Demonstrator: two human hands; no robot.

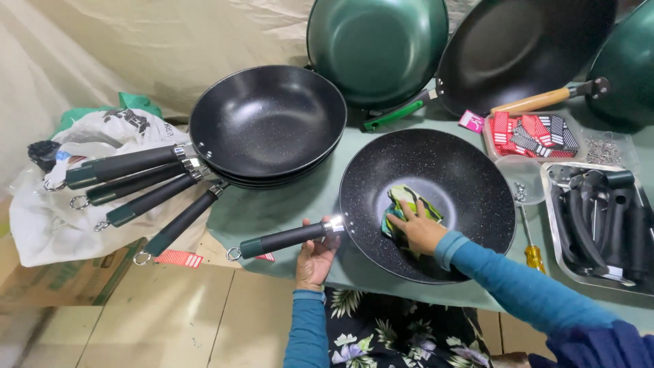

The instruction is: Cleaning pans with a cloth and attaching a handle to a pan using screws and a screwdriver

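A black speckled wok [463, 177] lies on the green table in front of me. My left hand [315, 255] grips its dark handle [283, 240] from below, near the metal collar. My right hand [417, 228] presses a green, yellow and white cloth [402, 204] against the inside bottom of the wok. Both arms wear blue sleeves.
A stack of several black woks [267, 121] with fanned handles sits to the left. Green and black woks [377, 46] lean at the back. To the right are a metal tray of black handles [599, 218], a tray of red and black tags [535, 133], a yellow-handled screwdriver [531, 249] and a white plastic bag [102, 136].
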